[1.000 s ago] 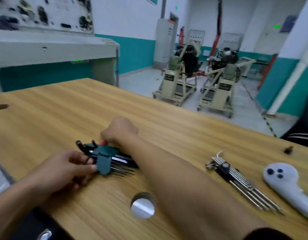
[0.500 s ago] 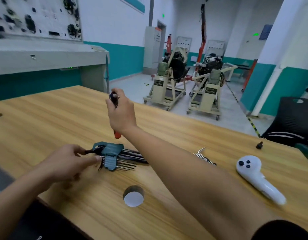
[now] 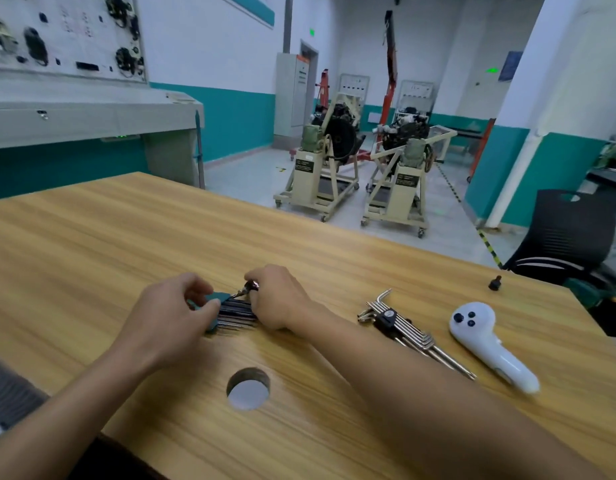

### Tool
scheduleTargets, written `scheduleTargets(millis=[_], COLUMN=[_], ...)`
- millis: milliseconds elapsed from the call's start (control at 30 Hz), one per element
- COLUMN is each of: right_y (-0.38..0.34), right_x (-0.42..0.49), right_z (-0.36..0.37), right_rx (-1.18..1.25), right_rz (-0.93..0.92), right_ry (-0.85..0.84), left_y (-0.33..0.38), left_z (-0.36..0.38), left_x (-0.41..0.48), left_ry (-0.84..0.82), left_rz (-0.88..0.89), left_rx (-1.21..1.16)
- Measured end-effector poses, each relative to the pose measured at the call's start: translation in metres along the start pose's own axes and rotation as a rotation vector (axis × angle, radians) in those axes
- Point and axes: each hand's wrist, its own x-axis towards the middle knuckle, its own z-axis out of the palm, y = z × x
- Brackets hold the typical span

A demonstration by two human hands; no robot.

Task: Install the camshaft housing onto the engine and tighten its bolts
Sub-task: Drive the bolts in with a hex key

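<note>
Hex keys sit racked in a teal holder toward the table's near edge; left hand pinches it, right hand grips a dark-handled key beside it.

Beyond the round hole in the one table, two hands are counted, a left hand and a right hand, with one teal key set and one single key. Right of the hole, one silver key set, one white controller and one black knob are found. Far beyond the hole, two engine stands are seen, a left stand and a right stand.
</note>
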Motion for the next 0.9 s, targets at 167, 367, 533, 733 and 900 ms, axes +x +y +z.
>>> scheduleTargets(millis=[167,367,533,733,900], right_y=[0.027,0.117,0.143,0.126,0.110], right_x=[-0.016,-0.065,-0.103,-0.104,-0.103], right_z=[-0.045,-0.122,-0.109,-0.088,-0.073], right_rx=[0.048,-0.339,-0.176,0.040,0.084], right_rz=[-0.023,0.350,0.343,0.238,0.075], right_ry=[0.034,-0.120,-0.174,-0.103,-0.018], left_y=[0.025,0.043,0.047,0.049,0.051], left_z=[0.035,0.066,0.073,0.066,0.066], left_x=[0.005,0.005,-0.001,-0.009,-0.015], left_ry=[-0.062,-0.093,-0.068,-0.107,-0.180], left_rz=[0.060,0.109,0.140,0.189,0.240], left_rx=[-0.029,-0.081,-0.115,-0.150,-0.202])
